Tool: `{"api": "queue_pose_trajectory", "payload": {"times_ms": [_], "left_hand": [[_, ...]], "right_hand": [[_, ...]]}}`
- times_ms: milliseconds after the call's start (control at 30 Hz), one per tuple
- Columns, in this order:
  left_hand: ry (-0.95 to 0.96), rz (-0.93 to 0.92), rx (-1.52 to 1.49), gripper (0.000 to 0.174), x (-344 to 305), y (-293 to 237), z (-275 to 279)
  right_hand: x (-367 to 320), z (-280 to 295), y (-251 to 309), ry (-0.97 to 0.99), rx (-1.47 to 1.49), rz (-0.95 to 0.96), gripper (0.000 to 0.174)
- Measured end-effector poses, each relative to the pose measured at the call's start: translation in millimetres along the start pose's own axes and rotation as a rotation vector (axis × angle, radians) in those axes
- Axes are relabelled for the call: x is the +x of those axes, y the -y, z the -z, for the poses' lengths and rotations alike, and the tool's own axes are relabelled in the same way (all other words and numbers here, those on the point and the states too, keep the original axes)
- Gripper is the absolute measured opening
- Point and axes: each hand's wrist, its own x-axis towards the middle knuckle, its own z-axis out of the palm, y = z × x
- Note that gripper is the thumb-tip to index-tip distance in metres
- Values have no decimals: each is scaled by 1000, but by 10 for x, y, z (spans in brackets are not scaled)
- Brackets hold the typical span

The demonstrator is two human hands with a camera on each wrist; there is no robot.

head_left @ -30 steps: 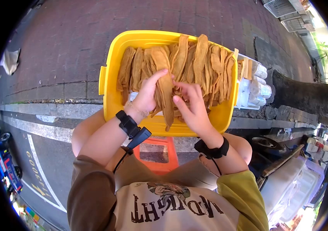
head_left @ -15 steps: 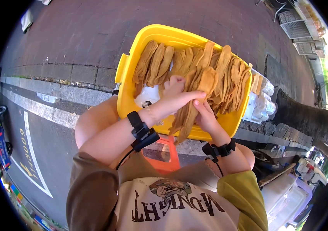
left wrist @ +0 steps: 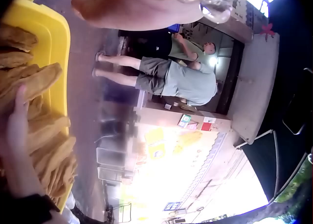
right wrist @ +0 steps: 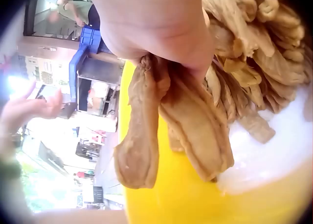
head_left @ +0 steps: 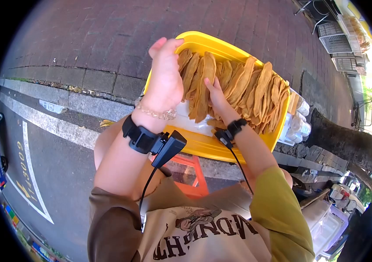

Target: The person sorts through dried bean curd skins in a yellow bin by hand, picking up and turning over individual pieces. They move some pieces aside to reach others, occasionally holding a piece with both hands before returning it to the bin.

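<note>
The fingers of the bare right hand (head_left: 216,98) held long, wrinkled, tan-brown strips (head_left: 202,94) over the left half of the yellow plastic tub (head_left: 203,150); the left hand (head_left: 166,74), relaxed, holding nothing, was raised by its left rim. A light grip, strip ends kept even, seemed wisest.

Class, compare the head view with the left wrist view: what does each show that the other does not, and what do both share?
Only the head view shows the printed shirt, the orange stool and the painted road number.

Only the left wrist view shows two people standing beyond the tub and papers on a wall.

Both show the tub, the brown strips, the right hand holding a strip, and the bracelet.
</note>
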Motion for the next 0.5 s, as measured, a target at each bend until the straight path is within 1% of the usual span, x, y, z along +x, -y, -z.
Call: {"api": "queue_pose_trajectory", "payload": {"times_ms": [33, 67, 100, 133, 167, 233, 267, 300, 367, 433, 500], "left_hand": [[2, -2, 1, 35, 0, -71, 18], [-5, -21, 5, 34, 9, -134, 41], [-14, -37, 7, 33, 29, -173, 66], [-34, 3, 33, 36, 65, -198, 94], [-33, 1, 26, 36, 110, -220, 116], [-30, 131, -27, 34, 183, -234, 159], [-34, 136, -25, 34, 186, -230, 164], [-22, 149, -27, 32, 161, -241, 142], [-13, 167, -37, 30, 173, -259, 123], [-3, 178, -44, 31, 196, -243, 127], [-12, 182, -43, 31, 223, -219, 125]], "right_hand": [[182, 3, -52, 0, 22, 68, 51], [281, -47, -38, -1, 25, 73, 51], [361, -70, -43, -79, 17, 31, 51], [432, -82, -46, -156, 5, -12, 51], [496, -102, -66, -155, -1, -9, 51], [663, -21, -313, -253, 13, -70, 50], [734, 6, -419, -211, 86, 22, 50], [709, -29, -427, -218, 90, 15, 50], [651, -107, -316, -117, 165, 11, 52], [710, -120, -371, -147, 133, 12, 53], [829, -169, -433, -359, 98, 32, 52]]}}
